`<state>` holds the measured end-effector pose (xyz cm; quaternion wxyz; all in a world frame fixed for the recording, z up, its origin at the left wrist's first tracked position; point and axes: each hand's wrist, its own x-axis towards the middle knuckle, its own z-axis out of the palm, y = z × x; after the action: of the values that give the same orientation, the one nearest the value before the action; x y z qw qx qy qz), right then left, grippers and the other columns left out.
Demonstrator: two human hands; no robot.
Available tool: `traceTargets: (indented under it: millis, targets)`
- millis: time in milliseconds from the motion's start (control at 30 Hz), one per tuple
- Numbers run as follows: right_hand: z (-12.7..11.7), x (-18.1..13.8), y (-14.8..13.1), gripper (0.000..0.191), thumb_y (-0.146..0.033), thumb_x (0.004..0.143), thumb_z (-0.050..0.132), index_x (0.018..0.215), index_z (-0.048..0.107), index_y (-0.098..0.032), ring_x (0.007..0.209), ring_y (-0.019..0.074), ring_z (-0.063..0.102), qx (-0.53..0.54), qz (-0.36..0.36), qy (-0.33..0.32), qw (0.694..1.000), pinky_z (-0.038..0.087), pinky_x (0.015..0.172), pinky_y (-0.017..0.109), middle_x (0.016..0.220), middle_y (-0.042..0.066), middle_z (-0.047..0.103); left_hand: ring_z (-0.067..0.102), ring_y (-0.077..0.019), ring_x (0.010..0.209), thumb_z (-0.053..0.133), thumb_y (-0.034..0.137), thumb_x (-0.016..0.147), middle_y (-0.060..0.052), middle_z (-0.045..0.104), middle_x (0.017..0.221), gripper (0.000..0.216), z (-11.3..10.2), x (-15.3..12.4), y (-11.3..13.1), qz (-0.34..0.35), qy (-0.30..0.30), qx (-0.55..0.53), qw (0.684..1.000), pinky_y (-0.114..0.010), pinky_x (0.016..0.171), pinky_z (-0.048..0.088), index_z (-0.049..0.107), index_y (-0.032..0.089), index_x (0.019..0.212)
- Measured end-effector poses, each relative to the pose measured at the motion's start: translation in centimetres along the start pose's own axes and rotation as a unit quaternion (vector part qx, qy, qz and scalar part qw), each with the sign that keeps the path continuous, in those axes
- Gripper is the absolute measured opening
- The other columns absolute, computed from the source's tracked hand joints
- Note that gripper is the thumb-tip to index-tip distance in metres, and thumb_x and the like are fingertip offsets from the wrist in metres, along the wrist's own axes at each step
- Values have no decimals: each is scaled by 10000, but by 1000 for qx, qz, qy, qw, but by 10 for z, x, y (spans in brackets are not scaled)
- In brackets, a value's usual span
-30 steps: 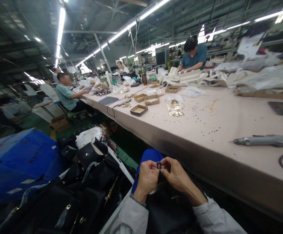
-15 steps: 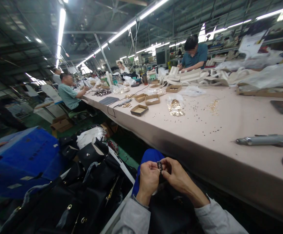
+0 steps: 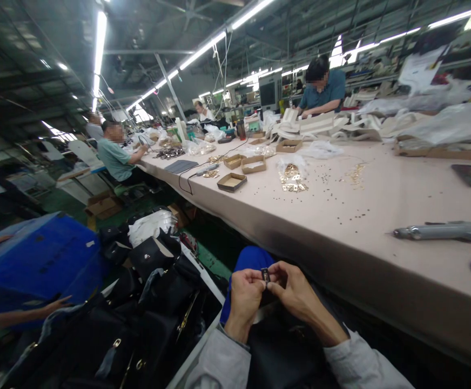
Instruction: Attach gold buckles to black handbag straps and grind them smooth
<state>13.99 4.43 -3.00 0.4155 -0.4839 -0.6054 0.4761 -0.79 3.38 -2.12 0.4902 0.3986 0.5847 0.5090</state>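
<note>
Above my lap, my left hand (image 3: 244, 300) and my right hand (image 3: 294, 292) meet with fingers pinched. Between the fingertips is a small black piece with a lighter middle (image 3: 265, 275); both hands grip it, and its exact kind is too small to tell. A black bag (image 3: 288, 351) lies on my lap below the hands, partly covered by my forearms. To the left, a white-edged bin (image 3: 203, 273) holds a heap of black bags (image 3: 150, 313) with gold-coloured fittings.
The long table (image 3: 300, 227) carries a grey electric screwdriver (image 3: 442, 231), gold-coloured metal plates (image 3: 294, 186), scattered small dark parts and small cardboard boxes (image 3: 232, 182). At left, a co-worker's arm (image 3: 28, 313) reaches beside a blue crate (image 3: 45, 254). Other people sit at the table farther off.
The blue crate at left has shifted slightly, and a co-worker's arm now reaches farther in below it. My hands stay nearly in place, still pinching the small black piece.
</note>
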Motion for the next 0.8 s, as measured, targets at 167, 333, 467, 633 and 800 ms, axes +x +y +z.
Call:
traceTargets:
  millis: [167, 333, 467, 633, 800]
  targets:
    - [-9, 3, 6, 212, -331, 900, 653, 950, 747, -148, 810, 218, 684, 42, 7, -38, 998, 512, 750, 312, 856, 54, 756, 572, -134, 504, 790, 220, 588, -44, 684, 589, 133, -1, -1, -2, 4, 5, 10, 1000, -203, 453, 406, 728, 131, 665]
    - [-12, 2, 2, 183, -243, 857, 652, 987, 740, -150, 848, 219, 697, 49, -5, -52, 997, 525, 788, 309, 905, 53, 763, 625, -161, 561, 763, 186, 562, -72, 727, 641, 128, 1, 0, -2, 1, -3, -18, 1000, -215, 486, 443, 739, 132, 676]
    - [-8, -1, -1, 146, -202, 838, 639, 957, 711, -157, 833, 214, 700, 31, -13, -50, 998, 530, 776, 305, 902, 54, 760, 655, -175, 597, 754, 167, 564, -83, 749, 672, 128, 2, 1, -6, 5, -9, -26, 1000, -232, 534, 483, 744, 130, 685]
    - [-3, -2, -3, 139, -179, 827, 623, 947, 693, -166, 804, 213, 692, -30, -22, -14, 999, 520, 745, 307, 868, 55, 746, 675, -184, 630, 730, 147, 593, -100, 770, 713, 117, 0, 2, -11, 24, 5, 10, 1000, -242, 587, 510, 752, 119, 705]
    - [-3, -1, -2, 143, -183, 829, 606, 950, 679, -166, 825, 222, 699, -33, -23, 1, 999, 533, 777, 325, 885, 69, 745, 645, -162, 596, 760, 176, 621, -86, 752, 692, 168, 0, -2, -1, 30, -17, 42, 999, -225, 557, 484, 773, 108, 774]
